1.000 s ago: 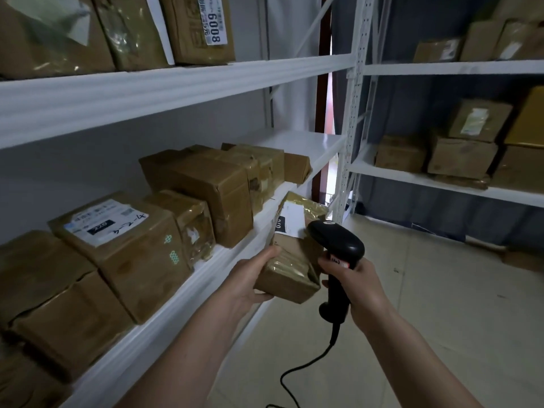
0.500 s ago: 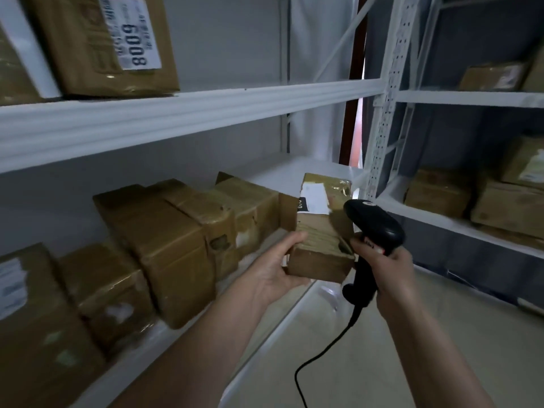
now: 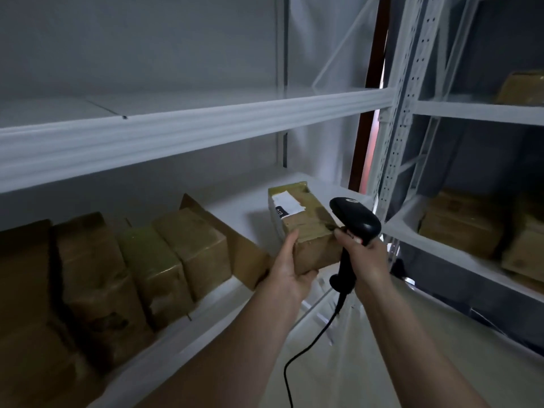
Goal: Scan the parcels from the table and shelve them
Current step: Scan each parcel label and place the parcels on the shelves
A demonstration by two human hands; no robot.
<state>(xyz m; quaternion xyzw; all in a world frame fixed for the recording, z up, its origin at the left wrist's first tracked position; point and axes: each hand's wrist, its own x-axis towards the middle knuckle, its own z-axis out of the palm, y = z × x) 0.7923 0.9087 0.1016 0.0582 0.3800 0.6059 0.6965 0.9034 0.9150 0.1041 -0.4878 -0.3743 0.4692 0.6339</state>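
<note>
White steel shelving [image 3: 188,128] lines a pale grey wall [image 3: 147,42]; a perforated upright [image 3: 403,119] stands before a dark curtain [image 3: 500,48]. Pale floor [image 3: 412,363] below.

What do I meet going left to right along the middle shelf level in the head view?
Row of taped parcels on the shelf → left hand → held parcel → scanner in the right hand → perforated upright → boxes on the next rack.
</note>
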